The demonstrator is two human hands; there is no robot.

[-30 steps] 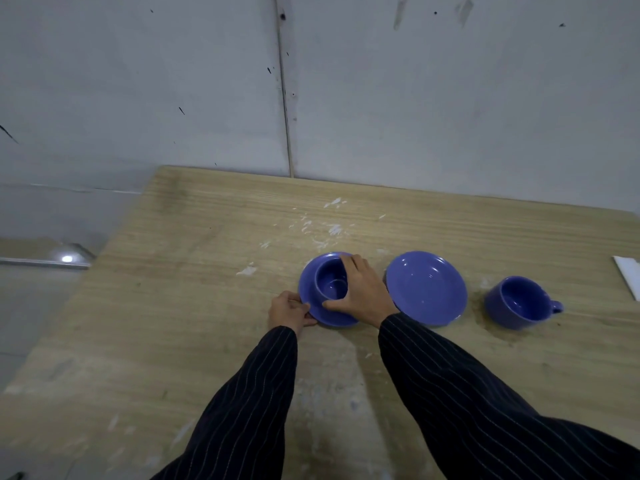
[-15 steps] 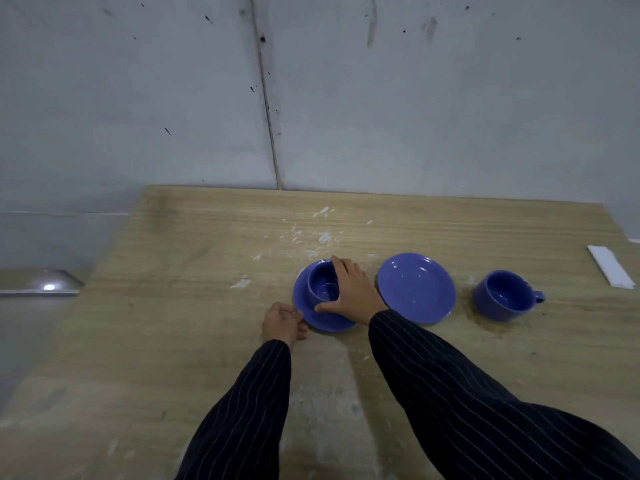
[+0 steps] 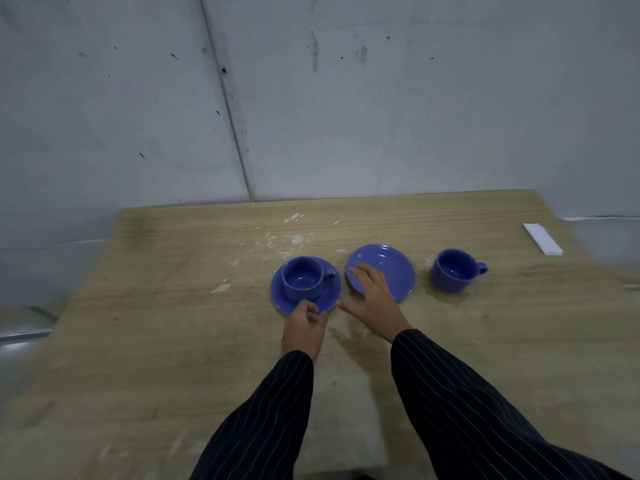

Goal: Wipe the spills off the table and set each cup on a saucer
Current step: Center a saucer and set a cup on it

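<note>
One blue cup stands upright on a blue saucer, its handle to the right. My left hand pinches that saucer's near rim. My right hand is off the cup, fingers spread, its fingertips over the near left part of a second, bare blue saucer. A second blue cup sits directly on the wooden table to the right, in a damp brownish patch. White flecks lie behind the saucers.
A white folded cloth or strip lies at the table's far right edge. A grey wall stands right behind the table. The table's left edge drops to a grey floor.
My right hand has let go of the cup on the left saucer and moved right toward the bare saucer. My left hand now grips the saucer's near rim. The camera has tilted up.
</note>
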